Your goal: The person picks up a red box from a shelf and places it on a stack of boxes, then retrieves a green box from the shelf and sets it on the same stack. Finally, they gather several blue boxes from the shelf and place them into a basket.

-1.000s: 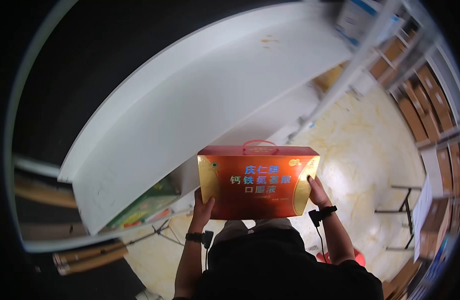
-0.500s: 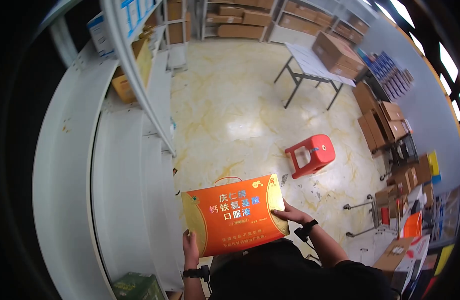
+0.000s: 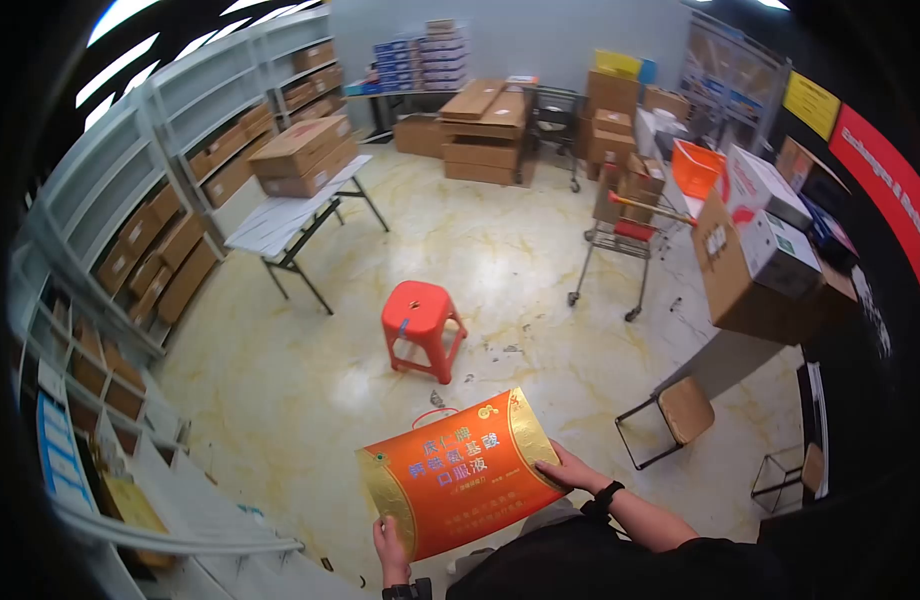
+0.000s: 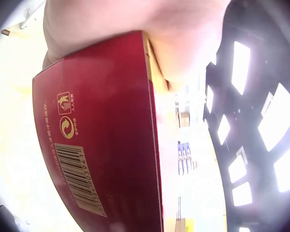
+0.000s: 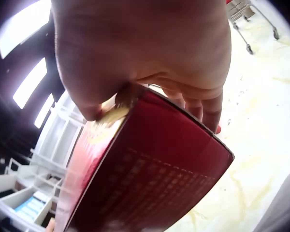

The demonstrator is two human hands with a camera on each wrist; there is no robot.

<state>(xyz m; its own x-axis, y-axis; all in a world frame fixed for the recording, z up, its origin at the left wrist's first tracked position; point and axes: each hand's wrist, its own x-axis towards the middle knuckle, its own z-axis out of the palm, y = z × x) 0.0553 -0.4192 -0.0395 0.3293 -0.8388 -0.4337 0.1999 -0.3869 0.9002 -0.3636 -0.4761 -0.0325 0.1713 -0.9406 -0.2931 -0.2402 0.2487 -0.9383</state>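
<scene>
An orange-red gift box (image 3: 462,480) with gold side bands, silvery Chinese lettering and a red cord handle (image 3: 435,413) is held in front of the body, tilted face up. My left hand (image 3: 391,550) grips its left edge, thumb on the face. On the opposite edge, my right hand (image 3: 572,468) grips with its thumb on the gold band. In the left wrist view the box's dark red side (image 4: 101,125) shows a barcode and recycling marks. Fingers of the right hand (image 5: 145,43) wrap behind the box in the right wrist view, partly hidden by it.
Ahead on the marbled floor stands a red plastic stool (image 3: 420,315). A folding table (image 3: 290,220) bears cartons. Shelving (image 3: 110,190) runs along the left. To the right are a shopping cart (image 3: 625,240), a folding chair (image 3: 685,410) and stacked cartons (image 3: 770,265).
The view has swung right, from the white shelf to the open room with the stool and cart. Both hands keep hold of the box, whose face has tilted upward.
</scene>
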